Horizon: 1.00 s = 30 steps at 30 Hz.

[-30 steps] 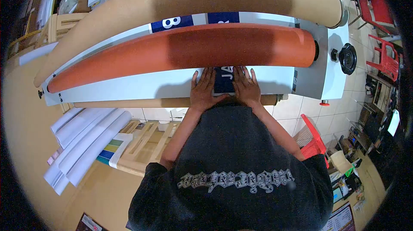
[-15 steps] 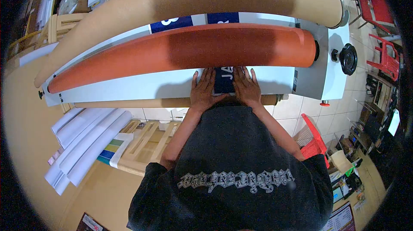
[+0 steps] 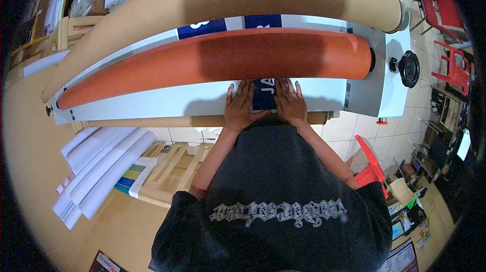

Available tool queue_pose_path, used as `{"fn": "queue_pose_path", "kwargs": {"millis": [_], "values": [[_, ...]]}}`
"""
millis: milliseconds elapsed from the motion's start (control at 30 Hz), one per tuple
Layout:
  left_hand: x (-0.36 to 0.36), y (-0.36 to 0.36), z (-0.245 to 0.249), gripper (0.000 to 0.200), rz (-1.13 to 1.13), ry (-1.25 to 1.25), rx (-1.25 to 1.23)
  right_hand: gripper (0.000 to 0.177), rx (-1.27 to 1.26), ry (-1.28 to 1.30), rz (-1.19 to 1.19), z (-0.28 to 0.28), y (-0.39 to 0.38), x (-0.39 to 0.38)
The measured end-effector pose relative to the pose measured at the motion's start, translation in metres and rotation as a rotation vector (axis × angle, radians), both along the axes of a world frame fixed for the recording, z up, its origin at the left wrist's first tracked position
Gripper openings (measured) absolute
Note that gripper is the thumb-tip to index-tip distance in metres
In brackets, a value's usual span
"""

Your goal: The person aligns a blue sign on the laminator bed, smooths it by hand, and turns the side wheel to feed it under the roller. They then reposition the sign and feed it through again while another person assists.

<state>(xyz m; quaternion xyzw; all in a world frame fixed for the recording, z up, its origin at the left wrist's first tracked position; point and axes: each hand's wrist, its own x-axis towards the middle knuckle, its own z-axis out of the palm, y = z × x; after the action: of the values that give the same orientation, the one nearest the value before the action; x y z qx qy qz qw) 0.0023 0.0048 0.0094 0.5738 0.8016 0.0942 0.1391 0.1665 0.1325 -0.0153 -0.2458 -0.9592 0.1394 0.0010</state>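
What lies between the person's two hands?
A dark blue strip with white letters lies between the left hand and right hand in the head view.

Navy strip [image 3: 263, 101] lies flat, white-lettered "JA".

the bare, flattened left hand [image 3: 239, 107] lies palm down, fingers extended forward, thumb angled inward. just beside it, the bare, flattened right hand [image 3: 291, 105] is also palm down, fingers slightly spread. the bare left forearm [image 3: 216, 155] and bare right forearm [image 3: 326, 152] slant inward from wide-set elbows.
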Motion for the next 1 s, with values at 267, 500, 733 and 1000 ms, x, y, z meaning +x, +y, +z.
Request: {"fn": "queue_pose_path", "kwargs": {"millis": [267, 500, 733, 1000], "values": [[-0.001, 0.001, 0.003, 0.103, 0.002, -0.014, -0.023, 0.053, -0.034, -0.055, 0.018, 0.001, 0.002, -0.001], [0.000, 0.001, 0.002, 0.102, 0.010, -0.030, -0.059, 0.055, -0.087, -0.044, 0.006, -0.001, 0.001, 0.002], [0.000, -0.002, -0.003, 0.099, 0.008, -0.038, 0.007, 0.054, -0.068, -0.067, 0.011, 0.001, 0.002, 0.001], [0.000, -0.001, -0.001, 0.098, 0.003, -0.020, 0.002, 0.051, 0.016, -0.023, 0.017, 0.004, 0.002, -0.001]]}}
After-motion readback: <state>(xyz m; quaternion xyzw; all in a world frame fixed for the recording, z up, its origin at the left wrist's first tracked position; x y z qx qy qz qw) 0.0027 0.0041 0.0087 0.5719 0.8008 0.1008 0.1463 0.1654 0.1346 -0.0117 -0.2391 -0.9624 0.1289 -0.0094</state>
